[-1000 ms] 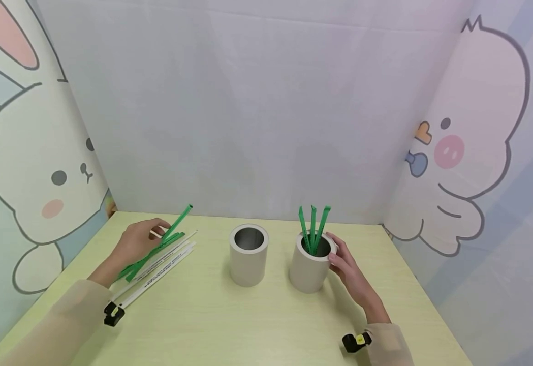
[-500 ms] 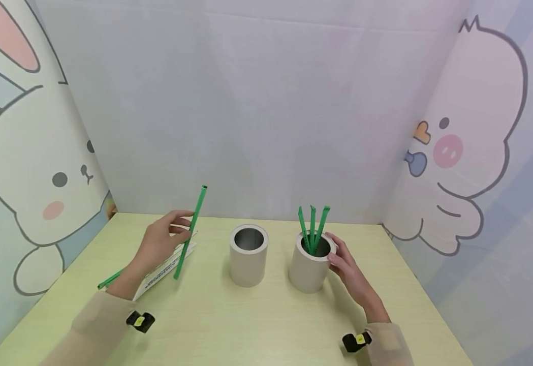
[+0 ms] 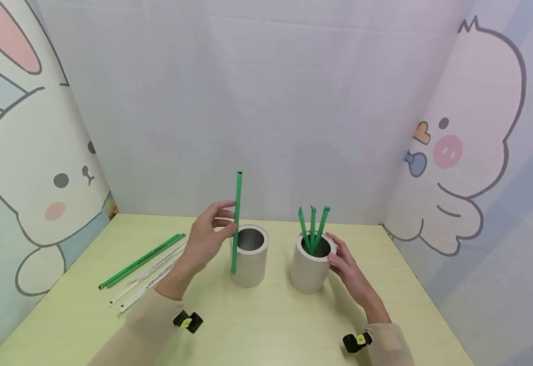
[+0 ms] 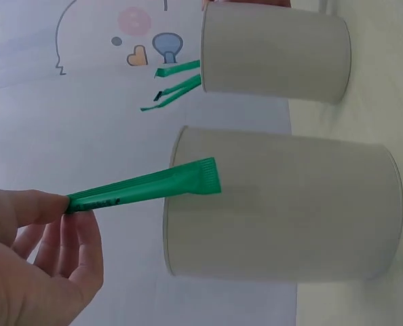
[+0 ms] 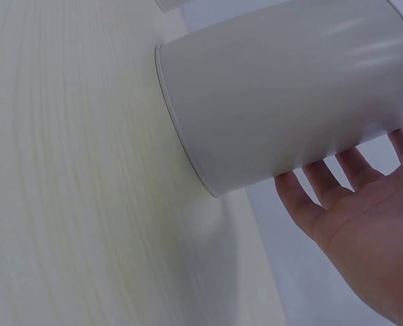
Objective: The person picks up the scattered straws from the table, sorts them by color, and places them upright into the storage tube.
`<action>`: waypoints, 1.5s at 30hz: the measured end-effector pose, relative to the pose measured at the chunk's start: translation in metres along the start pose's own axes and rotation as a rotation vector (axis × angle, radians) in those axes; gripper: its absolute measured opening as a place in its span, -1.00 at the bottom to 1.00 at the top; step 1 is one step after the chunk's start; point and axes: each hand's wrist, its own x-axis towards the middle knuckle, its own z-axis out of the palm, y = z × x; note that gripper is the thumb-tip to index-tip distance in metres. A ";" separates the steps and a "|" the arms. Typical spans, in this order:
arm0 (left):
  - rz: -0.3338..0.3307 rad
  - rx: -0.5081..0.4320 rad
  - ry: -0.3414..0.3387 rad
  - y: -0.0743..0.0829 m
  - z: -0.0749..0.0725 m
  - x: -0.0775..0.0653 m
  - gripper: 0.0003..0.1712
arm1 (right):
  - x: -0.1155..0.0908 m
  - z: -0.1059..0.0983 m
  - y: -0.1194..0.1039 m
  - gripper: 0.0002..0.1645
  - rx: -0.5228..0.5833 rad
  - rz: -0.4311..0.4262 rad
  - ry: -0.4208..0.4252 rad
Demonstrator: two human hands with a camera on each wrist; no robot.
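Between thumb and fingertips, my left hand (image 3: pixel 207 236) pinches a green wrapped straw (image 3: pixel 238 190), held nearly upright. The straw's lower end overlaps the front of the left grey-white cup (image 3: pixel 251 267) in the head view. Its crimped end (image 4: pixel 203 176) shows against that cup's side in the left wrist view. The left cup's visible interior is dark and bare. My right hand (image 3: pixel 350 272) holds the right grey-white cup (image 3: pixel 308 274) by its right side, thumb in front and fingers behind. Several green wrapped straws (image 3: pixel 313 223) lean inside the right cup.
On the left of the pale wooden table (image 3: pixel 271 330) lie green wrapped straws (image 3: pixel 143 262) beside white printed wrapped straws (image 3: pixel 149 282). A grey cloth backdrop (image 3: pixel 257 112) stands behind the table, with cartoon-printed cloth on both sides.
My left hand has lifted a green straw from the pile, carried it right to the left cup and turned it nearly upright. My right hand and both cups stay put.
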 end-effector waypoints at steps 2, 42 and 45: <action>0.001 -0.043 0.017 0.005 0.013 0.005 -0.39 | 0.001 0.000 0.000 -0.31 0.003 0.003 0.003; 0.032 -0.178 0.187 0.011 0.161 0.045 -0.47 | 0.000 0.001 -0.001 -0.31 -0.007 -0.003 -0.002; 0.002 -0.182 0.180 0.003 0.166 0.042 -0.47 | 0.000 0.000 -0.001 -0.31 -0.011 0.000 -0.002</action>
